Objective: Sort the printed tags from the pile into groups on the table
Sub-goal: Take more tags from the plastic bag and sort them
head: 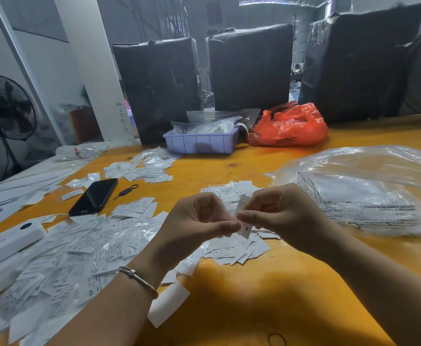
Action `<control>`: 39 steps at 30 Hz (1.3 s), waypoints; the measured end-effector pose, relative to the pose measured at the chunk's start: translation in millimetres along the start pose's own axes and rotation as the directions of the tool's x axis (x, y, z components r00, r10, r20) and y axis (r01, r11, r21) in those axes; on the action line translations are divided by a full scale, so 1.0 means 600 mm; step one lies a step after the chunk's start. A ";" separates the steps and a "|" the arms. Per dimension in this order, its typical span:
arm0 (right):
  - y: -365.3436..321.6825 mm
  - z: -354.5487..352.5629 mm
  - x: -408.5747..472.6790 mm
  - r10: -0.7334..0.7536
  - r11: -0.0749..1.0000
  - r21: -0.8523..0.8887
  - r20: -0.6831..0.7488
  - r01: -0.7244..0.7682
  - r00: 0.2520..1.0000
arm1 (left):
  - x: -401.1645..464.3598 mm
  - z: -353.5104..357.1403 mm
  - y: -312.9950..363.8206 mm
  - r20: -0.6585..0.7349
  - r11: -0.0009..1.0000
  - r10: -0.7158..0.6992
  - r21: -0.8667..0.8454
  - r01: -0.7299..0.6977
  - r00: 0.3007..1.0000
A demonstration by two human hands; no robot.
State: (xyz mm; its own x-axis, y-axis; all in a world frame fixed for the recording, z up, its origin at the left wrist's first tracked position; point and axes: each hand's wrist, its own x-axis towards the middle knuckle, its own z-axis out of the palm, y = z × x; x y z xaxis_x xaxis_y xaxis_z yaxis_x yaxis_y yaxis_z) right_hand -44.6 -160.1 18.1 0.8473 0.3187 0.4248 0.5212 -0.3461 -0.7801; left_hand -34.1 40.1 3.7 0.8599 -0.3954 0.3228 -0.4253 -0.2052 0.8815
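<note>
Head: hands [239,221] pinching tag [244,229]

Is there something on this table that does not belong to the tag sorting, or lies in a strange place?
Yes. A black phone lies among the loose tags, and a white device rests on the pile's left edge. One blank white slip lies alone near the left forearm, apart from every group.

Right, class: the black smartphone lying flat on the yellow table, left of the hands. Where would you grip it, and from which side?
Probably from above, pinching the two long edges of the black smartphone near its middle. It lies flat, screen up, on the yellow table, so only its thin sides offer purchase, and white printed tags crowd its near end.
</note>
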 end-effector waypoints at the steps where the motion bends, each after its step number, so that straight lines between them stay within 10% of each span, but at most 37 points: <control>1: 0.002 -0.002 0.000 -0.005 1.000 -0.026 -0.005 0.005 1.000 | 0.000 -0.001 0.002 0.017 0.999 -0.002 0.034 0.002 1.000; 8: -0.005 -0.020 0.002 -0.106 0.974 -0.202 -0.003 0.103 0.994 | 0.000 -0.010 0.001 0.063 0.986 -0.039 0.164 0.028 0.997; 14: -0.021 -0.039 -0.001 -0.208 0.977 -0.048 -0.396 0.206 0.894 | 0.001 -0.008 -0.001 0.033 0.992 -0.021 0.128 0.017 0.999; 39: -0.004 -0.034 0.003 -0.184 0.973 -0.205 -0.407 0.107 0.895 | -0.002 -0.008 0.005 -0.062 0.996 0.070 0.054 -0.067 0.996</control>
State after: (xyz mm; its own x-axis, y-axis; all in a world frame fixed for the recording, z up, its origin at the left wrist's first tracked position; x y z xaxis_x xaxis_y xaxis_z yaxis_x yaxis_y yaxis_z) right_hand -42.4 -176.6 29.9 0.7038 -0.0100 0.7104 0.6184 -0.4837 -0.6194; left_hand -35.3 44.2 7.6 0.8439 -0.3525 0.4044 -0.4962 -0.2266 0.8381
